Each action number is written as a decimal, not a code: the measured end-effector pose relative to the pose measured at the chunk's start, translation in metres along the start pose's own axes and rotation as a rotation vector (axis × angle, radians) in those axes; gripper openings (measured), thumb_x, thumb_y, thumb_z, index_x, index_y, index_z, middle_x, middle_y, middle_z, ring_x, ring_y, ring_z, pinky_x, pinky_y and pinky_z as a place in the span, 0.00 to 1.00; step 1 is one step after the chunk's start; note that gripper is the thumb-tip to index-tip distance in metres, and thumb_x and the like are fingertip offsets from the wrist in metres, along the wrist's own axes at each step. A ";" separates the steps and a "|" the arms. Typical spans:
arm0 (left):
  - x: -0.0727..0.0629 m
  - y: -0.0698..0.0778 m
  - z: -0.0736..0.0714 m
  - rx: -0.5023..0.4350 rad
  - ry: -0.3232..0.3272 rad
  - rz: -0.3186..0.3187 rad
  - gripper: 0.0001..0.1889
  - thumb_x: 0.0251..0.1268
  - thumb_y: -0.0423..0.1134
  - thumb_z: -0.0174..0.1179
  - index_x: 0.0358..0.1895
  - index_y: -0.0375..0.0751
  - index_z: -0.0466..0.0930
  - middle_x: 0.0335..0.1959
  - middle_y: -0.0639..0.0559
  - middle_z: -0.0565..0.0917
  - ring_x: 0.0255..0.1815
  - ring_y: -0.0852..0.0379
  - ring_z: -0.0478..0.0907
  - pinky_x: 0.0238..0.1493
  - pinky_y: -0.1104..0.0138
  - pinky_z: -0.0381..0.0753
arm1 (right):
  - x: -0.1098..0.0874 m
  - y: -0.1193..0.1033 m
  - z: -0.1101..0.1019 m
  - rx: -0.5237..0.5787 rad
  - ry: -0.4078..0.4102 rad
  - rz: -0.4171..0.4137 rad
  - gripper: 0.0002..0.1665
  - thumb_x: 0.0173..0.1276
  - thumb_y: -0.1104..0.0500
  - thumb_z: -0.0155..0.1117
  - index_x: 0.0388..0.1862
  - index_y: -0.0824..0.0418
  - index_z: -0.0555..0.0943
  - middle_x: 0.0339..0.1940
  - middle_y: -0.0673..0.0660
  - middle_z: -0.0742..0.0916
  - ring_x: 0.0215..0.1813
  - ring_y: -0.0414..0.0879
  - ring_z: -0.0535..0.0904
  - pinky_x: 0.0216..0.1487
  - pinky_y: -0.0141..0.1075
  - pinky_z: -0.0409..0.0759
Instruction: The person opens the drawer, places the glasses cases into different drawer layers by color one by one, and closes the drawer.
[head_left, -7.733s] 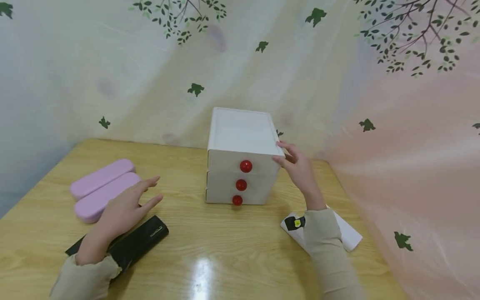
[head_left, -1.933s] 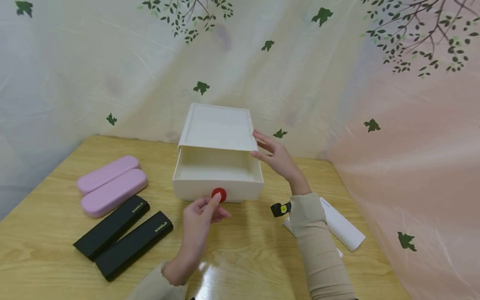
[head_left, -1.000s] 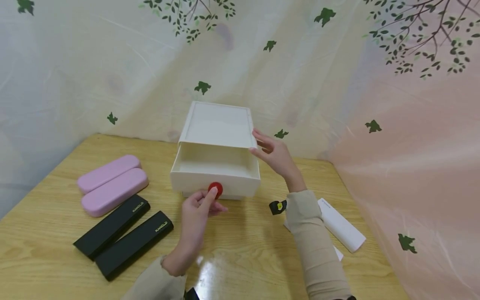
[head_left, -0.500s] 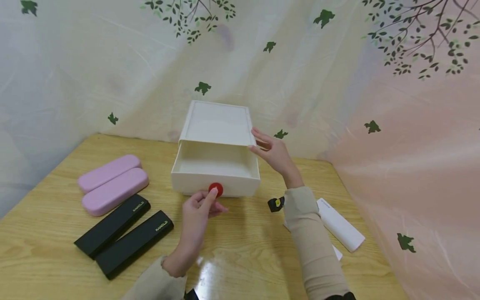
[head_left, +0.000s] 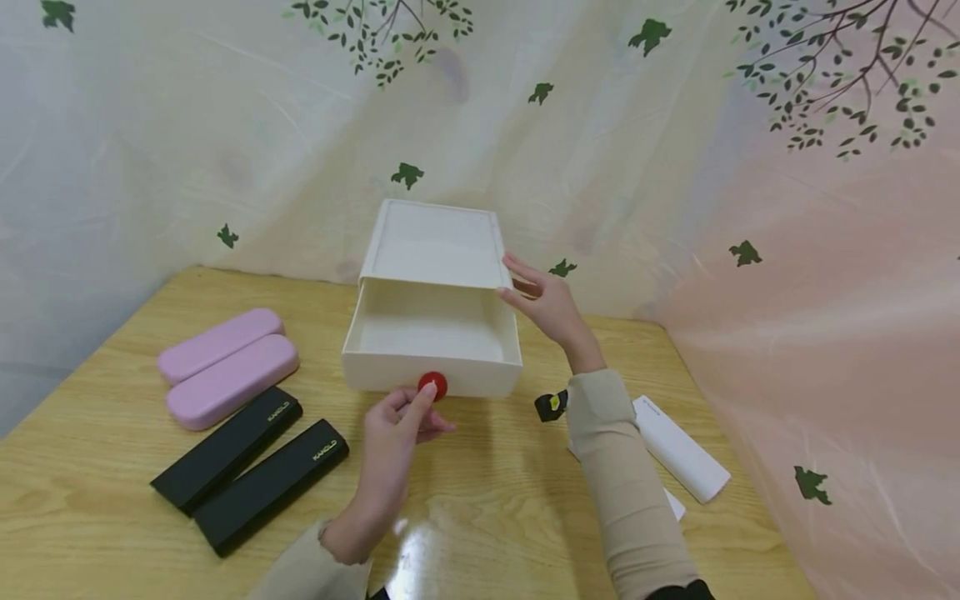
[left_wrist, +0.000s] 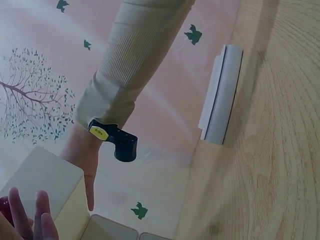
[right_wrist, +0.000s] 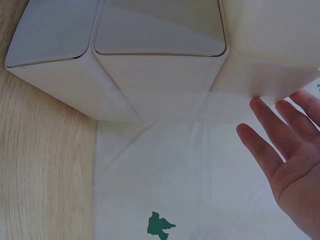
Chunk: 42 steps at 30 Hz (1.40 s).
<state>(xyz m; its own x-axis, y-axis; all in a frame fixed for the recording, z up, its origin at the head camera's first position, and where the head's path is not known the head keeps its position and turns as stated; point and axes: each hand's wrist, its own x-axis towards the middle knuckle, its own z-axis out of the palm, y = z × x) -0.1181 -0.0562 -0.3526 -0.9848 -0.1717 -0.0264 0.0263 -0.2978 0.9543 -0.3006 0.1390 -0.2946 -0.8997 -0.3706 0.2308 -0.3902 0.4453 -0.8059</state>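
A white drawer cabinet [head_left: 437, 243] stands mid-table. Its top drawer [head_left: 382, 372] is pulled well out, and no objects show inside. My left hand [head_left: 393, 442] pinches the drawer's round red knob [head_left: 433, 385] between thumb and fingers. Along the cabinet's upper right edge, my right hand [head_left: 555, 312] rests its fingertips, fingers fairly straight. The right wrist view shows that hand [right_wrist: 295, 165] spread beside the cabinet's side wall [right_wrist: 270, 80], not gripping it. The lower drawers' knobs are hidden in the head view; two lower drawer fronts [right_wrist: 160, 27] appear shut in the right wrist view.
Two pink oblong cases [head_left: 232, 383] lie at the left of the wooden table [head_left: 510, 517]. In front of them are two black KANGLD-like lettered cases [head_left: 273, 487]. White cases [head_left: 678, 450] lie at the right, partly behind my right sleeve. A printed curtain [head_left: 315, 150] hangs behind.
Earlier all drawers were shut and my left hand hovered over the cases. It has since taken the top knob and drawn the drawer out. During the last second almost nothing has moved.
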 end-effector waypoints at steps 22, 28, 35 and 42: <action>-0.019 0.001 -0.005 -0.009 -0.010 -0.072 0.10 0.70 0.38 0.56 0.37 0.32 0.74 0.17 0.57 0.81 0.25 0.58 0.84 0.40 0.65 0.86 | -0.020 -0.038 0.007 -0.044 -0.029 -0.043 0.37 0.74 0.58 0.56 0.77 0.62 0.55 0.80 0.56 0.56 0.77 0.57 0.59 0.69 0.51 0.70; -0.022 0.000 -0.005 -0.002 -0.007 -0.091 0.10 0.70 0.38 0.57 0.37 0.32 0.74 0.17 0.57 0.80 0.24 0.57 0.85 0.38 0.65 0.86 | -0.013 -0.021 0.010 -0.035 -0.009 -0.063 0.36 0.74 0.55 0.57 0.76 0.59 0.59 0.80 0.51 0.58 0.77 0.54 0.60 0.68 0.51 0.71; -0.023 0.000 -0.006 0.009 -0.005 -0.098 0.10 0.70 0.38 0.57 0.38 0.31 0.75 0.17 0.56 0.81 0.24 0.56 0.85 0.38 0.65 0.86 | -0.004 0.002 0.011 -0.022 0.012 -0.074 0.36 0.72 0.51 0.59 0.76 0.53 0.61 0.79 0.44 0.59 0.77 0.51 0.61 0.68 0.50 0.72; -0.023 0.000 -0.007 -0.011 -0.023 -0.094 0.10 0.70 0.38 0.57 0.38 0.31 0.75 0.17 0.56 0.81 0.23 0.56 0.85 0.37 0.64 0.87 | -0.003 0.002 0.012 0.003 0.014 -0.084 0.35 0.72 0.52 0.59 0.75 0.54 0.61 0.79 0.45 0.59 0.77 0.51 0.60 0.68 0.49 0.72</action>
<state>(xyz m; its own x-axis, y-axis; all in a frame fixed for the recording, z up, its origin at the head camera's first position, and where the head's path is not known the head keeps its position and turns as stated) -0.0939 -0.0589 -0.3543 -0.9866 -0.1212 -0.1091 -0.0648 -0.3222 0.9444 -0.2963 0.1308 -0.3032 -0.8665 -0.3951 0.3051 -0.4637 0.4109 -0.7850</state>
